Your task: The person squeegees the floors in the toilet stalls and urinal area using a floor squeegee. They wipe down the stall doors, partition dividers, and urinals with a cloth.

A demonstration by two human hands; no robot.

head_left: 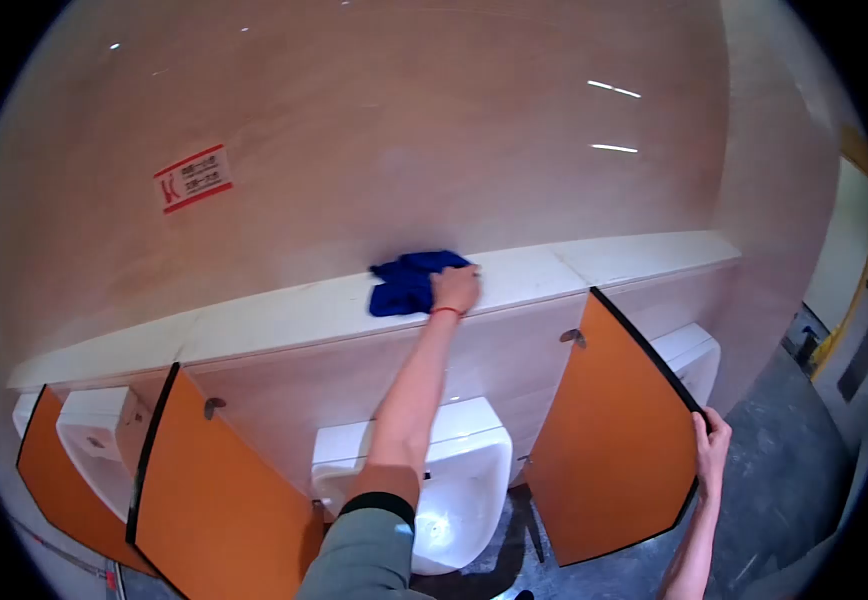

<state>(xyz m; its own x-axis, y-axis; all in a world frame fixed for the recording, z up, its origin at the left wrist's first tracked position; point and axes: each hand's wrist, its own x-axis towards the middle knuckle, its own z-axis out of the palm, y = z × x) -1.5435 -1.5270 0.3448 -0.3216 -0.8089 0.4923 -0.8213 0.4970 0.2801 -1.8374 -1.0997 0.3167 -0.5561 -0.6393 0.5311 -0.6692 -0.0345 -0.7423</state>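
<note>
My left hand (456, 288), a red string at its wrist, is closed on a dark blue cloth (402, 285). The crumpled cloth lies on the white ledge (284, 318) along the wall, and part of it spreads to the left of my fingers. Off to the right, my right hand (714, 445) grips the black-trimmed outer edge of an orange partition (604, 430). Below my left arm a white urinal (469, 480) hangs on the wall, partly hidden by the arm.
Another orange partition (219, 480) stands to the left, with more urinals (104, 440) beyond it. A red-and-white sign (193, 179) is on the glossy wall (404, 130). Dark grey floor (779, 470) runs along the right, towards a doorway (839, 250).
</note>
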